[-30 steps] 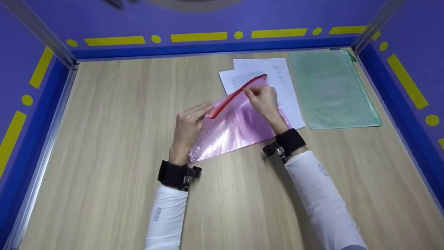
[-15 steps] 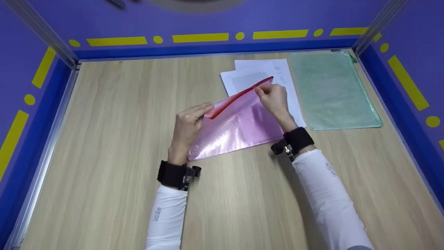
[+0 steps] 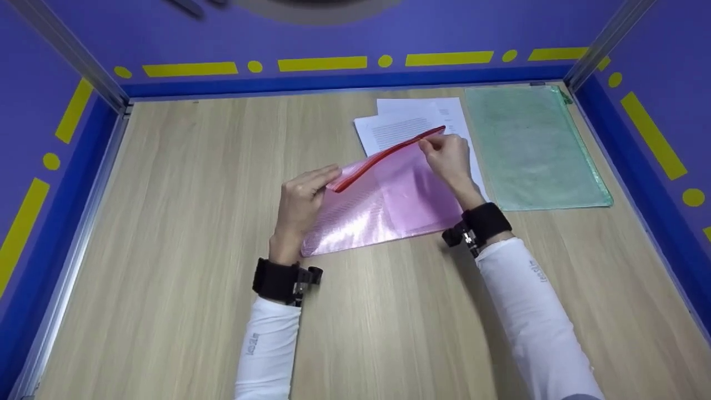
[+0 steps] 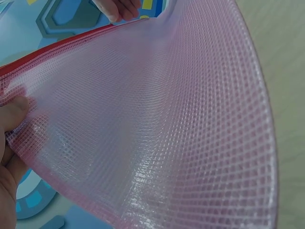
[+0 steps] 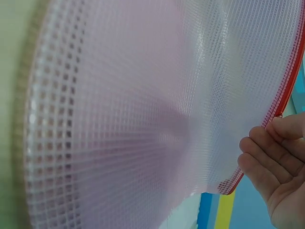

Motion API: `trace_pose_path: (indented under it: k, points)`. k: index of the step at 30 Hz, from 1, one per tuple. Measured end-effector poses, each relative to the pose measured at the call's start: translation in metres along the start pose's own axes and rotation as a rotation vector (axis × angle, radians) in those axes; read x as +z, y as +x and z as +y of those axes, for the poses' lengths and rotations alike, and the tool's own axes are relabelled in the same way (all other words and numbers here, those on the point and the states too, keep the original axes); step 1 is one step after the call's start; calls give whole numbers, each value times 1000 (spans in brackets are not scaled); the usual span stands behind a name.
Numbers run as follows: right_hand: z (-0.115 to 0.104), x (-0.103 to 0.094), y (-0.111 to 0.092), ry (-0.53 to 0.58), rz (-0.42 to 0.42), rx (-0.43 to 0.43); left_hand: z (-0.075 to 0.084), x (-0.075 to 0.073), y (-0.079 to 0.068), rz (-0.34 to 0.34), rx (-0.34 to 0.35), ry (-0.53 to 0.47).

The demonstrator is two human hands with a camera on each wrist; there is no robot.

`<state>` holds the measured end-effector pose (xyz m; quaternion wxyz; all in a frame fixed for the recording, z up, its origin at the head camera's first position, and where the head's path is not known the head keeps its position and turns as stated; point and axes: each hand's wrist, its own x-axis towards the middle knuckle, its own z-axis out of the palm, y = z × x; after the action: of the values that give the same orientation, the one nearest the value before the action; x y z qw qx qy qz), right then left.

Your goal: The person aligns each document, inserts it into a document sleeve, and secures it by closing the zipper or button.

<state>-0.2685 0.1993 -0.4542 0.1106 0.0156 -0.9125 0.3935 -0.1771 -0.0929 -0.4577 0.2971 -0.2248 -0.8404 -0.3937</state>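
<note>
Head view showed a pink mesh pouch tilted over the desk, partly hiding white papers. The left hand gripped its upper left corner; well apart from it, the right hand pinched the red zipper near its right end. A green pouch lay flat on the desk to the right.

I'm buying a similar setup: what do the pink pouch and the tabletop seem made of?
The pink pouch looks like glossy, translucent plastic with mesh reinforcement: highlights and a grid show. The tabletop looks satin, wood or printed laminate; its grain can't settle which.
</note>
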Motion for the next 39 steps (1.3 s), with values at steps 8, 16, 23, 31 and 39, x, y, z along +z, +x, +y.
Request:
trace_pose_path:
  k: [8, 16, 23, 31, 39]
  points:
    - [8, -8, 2, -30, 26, 19, -3, -3, -1, 35, -19, -1]
    - [16, -15, 5, -55, 44, -13, -5, -3, -2, 42, -24, 5]
    - [24, -22, 7, -62, 75, -1, -6, -7, -1, 44, -35, 17]
    - [30, -28, 7, -89, 81, 27, -8, -9, 0, 38, -47, 9]
    - [34, -29, 8, -100, 91, 18, -9, -9, -1, 48, -44, 1]
